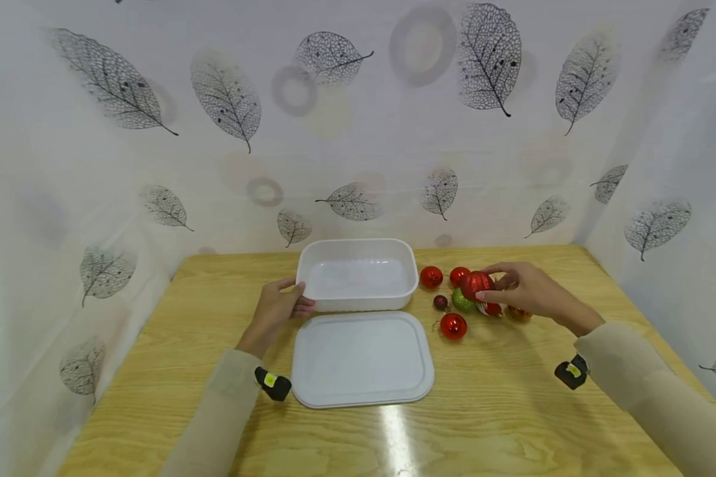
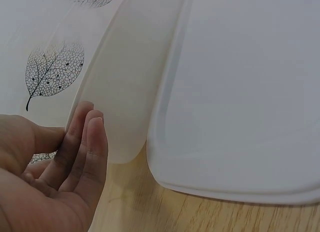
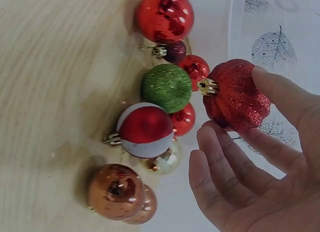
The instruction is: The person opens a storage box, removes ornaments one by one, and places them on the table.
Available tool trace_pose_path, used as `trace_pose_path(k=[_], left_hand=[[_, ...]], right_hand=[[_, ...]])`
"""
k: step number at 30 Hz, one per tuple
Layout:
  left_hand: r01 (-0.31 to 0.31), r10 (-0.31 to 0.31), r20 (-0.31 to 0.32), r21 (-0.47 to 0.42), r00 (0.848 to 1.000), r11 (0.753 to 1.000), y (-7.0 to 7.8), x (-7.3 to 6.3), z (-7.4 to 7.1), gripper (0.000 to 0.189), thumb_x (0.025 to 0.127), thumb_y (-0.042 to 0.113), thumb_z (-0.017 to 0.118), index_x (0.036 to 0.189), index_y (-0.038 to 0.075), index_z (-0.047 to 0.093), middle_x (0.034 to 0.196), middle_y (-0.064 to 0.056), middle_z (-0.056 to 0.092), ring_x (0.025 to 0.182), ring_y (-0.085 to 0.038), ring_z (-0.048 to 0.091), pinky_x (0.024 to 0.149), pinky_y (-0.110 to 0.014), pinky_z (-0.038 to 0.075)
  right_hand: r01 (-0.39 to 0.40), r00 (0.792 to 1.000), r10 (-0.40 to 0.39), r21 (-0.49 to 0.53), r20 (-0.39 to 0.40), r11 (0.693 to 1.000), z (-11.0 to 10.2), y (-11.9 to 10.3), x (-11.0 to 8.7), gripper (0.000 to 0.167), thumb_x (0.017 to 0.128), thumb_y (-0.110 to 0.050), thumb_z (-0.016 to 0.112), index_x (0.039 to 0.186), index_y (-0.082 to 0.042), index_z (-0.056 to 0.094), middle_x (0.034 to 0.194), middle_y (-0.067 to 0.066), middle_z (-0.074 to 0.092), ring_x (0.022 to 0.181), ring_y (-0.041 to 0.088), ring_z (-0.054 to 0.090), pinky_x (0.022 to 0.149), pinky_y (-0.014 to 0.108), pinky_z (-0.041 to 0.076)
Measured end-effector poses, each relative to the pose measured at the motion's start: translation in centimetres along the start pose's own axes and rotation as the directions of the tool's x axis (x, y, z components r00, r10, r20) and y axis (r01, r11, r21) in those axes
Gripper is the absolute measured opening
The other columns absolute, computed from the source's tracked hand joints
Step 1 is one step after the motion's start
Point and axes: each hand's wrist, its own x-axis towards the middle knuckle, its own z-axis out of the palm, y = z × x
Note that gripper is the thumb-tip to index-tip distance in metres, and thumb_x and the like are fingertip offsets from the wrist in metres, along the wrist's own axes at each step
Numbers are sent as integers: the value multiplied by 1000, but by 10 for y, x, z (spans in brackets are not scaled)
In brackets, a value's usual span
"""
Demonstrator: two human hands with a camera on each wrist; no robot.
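Note:
My right hand (image 1: 528,289) holds up a red glittery, ribbed Christmas ball (image 3: 235,97) between thumb and fingers, its gold cap facing away from the palm. Under and around it lie a green glitter ball (image 3: 167,88), a red-and-white ball (image 3: 147,129) and several shiny red balls (image 1: 453,326). At the left end of a white rectangular box (image 1: 358,301), my left hand (image 1: 277,306) pinches the rim, thumb on one side of the wall and fingers on the other. The box is open-topped, with a glossy floor showing inside.
A flat white lid (image 1: 362,359) lies directly in front of the box on the wooden table (image 1: 501,424). Copper-coloured balls (image 3: 116,192) sit at the right of the group, a small dark red ball (image 1: 440,303) at its left. A leaf-patterned curtain (image 1: 358,152) hangs behind.

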Motion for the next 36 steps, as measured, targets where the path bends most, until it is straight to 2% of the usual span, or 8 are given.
trace_pose_path(k=[5, 9, 16, 19, 26, 36], left_hand=[[3, -3, -1, -6, 1000, 1000, 0, 1, -1, 47, 107, 16, 53, 146, -8, 43, 84, -12, 73, 70, -15, 72, 70, -26, 63], [7, -7, -3, -3, 1000, 1000, 1, 0, -1, 48, 107, 16, 53, 147, -8, 42, 85, -12, 73, 70, -15, 72, 69, -26, 63], [17, -17, -12, 0, 1000, 1000, 3, -3, -1, 48, 107, 17, 53, 147, -8, 43, 84, -12, 73, 69, -15, 72, 69, -26, 63], [15, -15, -10, -3, 1000, 1000, 3, -3, -1, 48, 107, 17, 53, 147, -8, 42, 85, -13, 73, 70, -15, 72, 70, -26, 64], [2, -2, 0, -11, 1000, 1000, 2, -2, -1, 50, 107, 16, 53, 148, -9, 40, 85, -13, 73, 70, -16, 72, 70, -26, 64], [-9, 9, 0, -17, 1000, 1000, -2, 0, -1, 48, 107, 16, 53, 147, -8, 43, 81, -11, 73, 68, -15, 72, 67, -26, 63]], right_hand=[[-3, 1000, 3, -7, -4, 1000, 6, 10, -8, 66, 92, -39, 76, 139, 3, 56, 103, 11, 72, 93, 23, 66, 71, 33, 55], [-29, 1000, 29, 16, 0, 999, 12, 16, -14, 66, 92, -38, 76, 139, 3, 56, 104, 12, 71, 97, 26, 66, 74, 34, 56], [12, 1000, -13, 48, 9, 999, 24, 23, -21, 64, 92, -32, 78, 140, 5, 55, 100, 10, 72, 92, 23, 68, 72, 34, 58], [-1, 1000, 0, 49, 7, 999, 27, 26, -23, 66, 91, -32, 79, 139, 5, 55, 100, 9, 72, 92, 21, 67, 73, 34, 57], [-18, 1000, 17, 45, 14, 999, 34, 30, -25, 66, 89, -30, 80, 137, 9, 56, 105, 17, 71, 97, 30, 67, 76, 41, 59], [-14, 999, 11, 84, 30, 996, 41, 37, -28, 63, 89, -27, 81, 135, 7, 57, 104, 13, 70, 97, 27, 67, 73, 35, 57]])
